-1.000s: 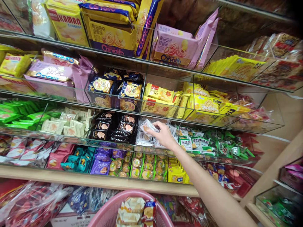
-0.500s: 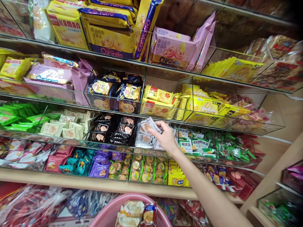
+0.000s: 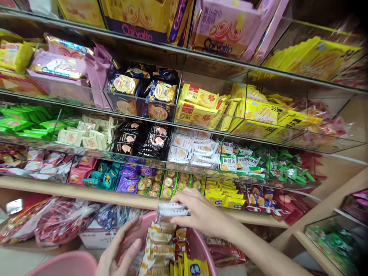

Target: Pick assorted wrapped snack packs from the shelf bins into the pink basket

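My right hand (image 3: 199, 212) is closed on a few small white snack packets (image 3: 171, 211), stacked together. It holds them just above the far part of a pink basket (image 3: 209, 253). My left hand (image 3: 120, 245) is at the basket's left side, thumb and fingers apart, with nothing in it; I cannot tell if it touches the rim. Inside the basket lie cream-and-orange packets (image 3: 161, 245), red-and-blue packets (image 3: 182, 234) and yellow packets (image 3: 197, 266). More white packets (image 3: 198, 147) fill a shelf compartment above my right hand.
Glass-fronted shelves (image 3: 143, 153) hold rows of wrapped snacks in compartments. A wooden ledge (image 3: 86, 191) runs below them. Bagged goods (image 3: 64, 220) lie beneath at the left, near another pink tub (image 3: 66, 264). A side shelf (image 3: 322, 251) stands at the right.
My right hand has left the white-packet compartment and come down over the basket with packets in it. My left hand has entered view. The camera has tipped lower, showing more of the basket.
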Demonstrator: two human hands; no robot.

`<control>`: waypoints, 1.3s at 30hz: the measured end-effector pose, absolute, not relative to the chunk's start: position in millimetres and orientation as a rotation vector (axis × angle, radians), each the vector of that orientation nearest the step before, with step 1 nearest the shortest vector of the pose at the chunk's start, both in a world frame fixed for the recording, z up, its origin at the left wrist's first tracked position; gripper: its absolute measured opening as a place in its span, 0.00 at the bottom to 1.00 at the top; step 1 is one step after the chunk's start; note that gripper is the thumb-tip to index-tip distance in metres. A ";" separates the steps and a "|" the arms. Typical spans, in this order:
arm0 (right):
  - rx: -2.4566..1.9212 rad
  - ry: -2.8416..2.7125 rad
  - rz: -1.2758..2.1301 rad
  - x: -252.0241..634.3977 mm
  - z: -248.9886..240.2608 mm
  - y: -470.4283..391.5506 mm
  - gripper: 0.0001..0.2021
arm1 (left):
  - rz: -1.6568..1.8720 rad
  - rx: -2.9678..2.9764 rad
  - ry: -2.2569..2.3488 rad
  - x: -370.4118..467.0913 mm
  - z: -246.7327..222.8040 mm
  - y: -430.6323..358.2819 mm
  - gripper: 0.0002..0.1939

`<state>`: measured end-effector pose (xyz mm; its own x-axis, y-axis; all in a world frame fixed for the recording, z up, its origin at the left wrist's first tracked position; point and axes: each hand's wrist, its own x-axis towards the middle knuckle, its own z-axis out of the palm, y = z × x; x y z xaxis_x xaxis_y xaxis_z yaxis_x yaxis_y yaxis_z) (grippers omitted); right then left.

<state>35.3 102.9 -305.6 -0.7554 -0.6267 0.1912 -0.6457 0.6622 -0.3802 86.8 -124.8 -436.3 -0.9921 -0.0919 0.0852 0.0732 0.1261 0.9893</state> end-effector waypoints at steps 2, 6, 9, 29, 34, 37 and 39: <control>1.200 -2.897 0.598 37.2 -318.2 96.4 0.13 | -2.078 -0.096 -2.242 89.6 -423.4 -116.1 0.30; 1.345 -2.891 0.592 39.0 -334.9 85.3 0.11 | -2.152 -0.108 -2.208 92.5 -421.1 -100.2 0.31; 1.354 -2.921 0.714 40.0 -342.4 82.7 0.09 | -2.309 0.021 -2.202 92.1 -427.2 -95.3 0.24; 0.018 -2.029 2.900 86.3 -436.6 68.5 0.20 | -2.712 0.462 -1.902 104.1 -468.2 -83.2 0.26; -0.121 -2.054 2.812 97.1 -449.8 66.1 0.18 | -1.683 -0.101 -2.511 111.5 -487.2 -87.4 0.23; -0.158 -2.047 2.767 102.1 -452.5 62.2 0.18 | -1.130 -0.333 -2.621 114.7 -503.9 -86.5 0.30; -0.144 -2.053 2.723 104.2 -453.3 57.0 0.18 | -0.941 -0.377 -2.653 115.7 -513.8 -85.0 0.31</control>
